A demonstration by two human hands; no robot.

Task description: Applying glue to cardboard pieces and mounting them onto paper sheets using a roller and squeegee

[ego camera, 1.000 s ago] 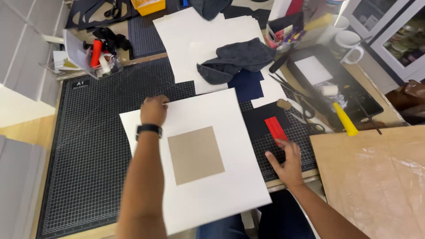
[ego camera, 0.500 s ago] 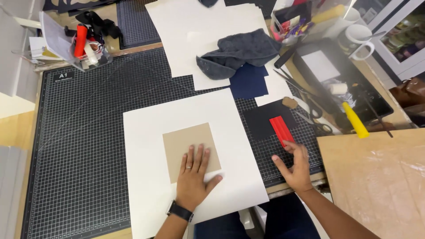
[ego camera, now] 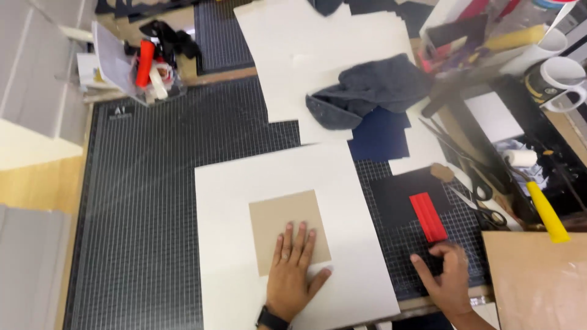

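On the near middle of the dark gridded cutting mat (ego camera: 153, 201), your left hand (ego camera: 292, 275) lies flat, palm down, fingers stretched and slightly spread. It grips nothing; it only presses on what is under it. The fingers (ego camera: 299, 239) rest on a tan cardboard square (ego camera: 284, 227), and the heel of the hand and the thumb sit on the large white sheet (ego camera: 244, 189) that the square lies on. The square is plain, matte and brown, with clean straight edges, turned a little off the sheet's own edges and set roughly at the sheet's centre. The sheet is smooth and unmarked, its near end reaching the near edge of the surface. A dark watch (ego camera: 270, 319) wraps your wrist.

To the right, your right hand (ego camera: 446, 278) rests on the mat with the fingers loosely curled and the thumb out to the left, holding nothing that you can see. Its fingertips are at the near end of a narrow red strip (ego camera: 427, 216), which lies on a black sheet (ego camera: 397, 195); whether they touch it cannot be told. Further right lie scissors (ego camera: 483, 208) and a yellow-handled tool (ego camera: 546, 211). At the far side a grey cloth (ego camera: 373, 88) is crumpled over more white paper (ego camera: 293, 55).
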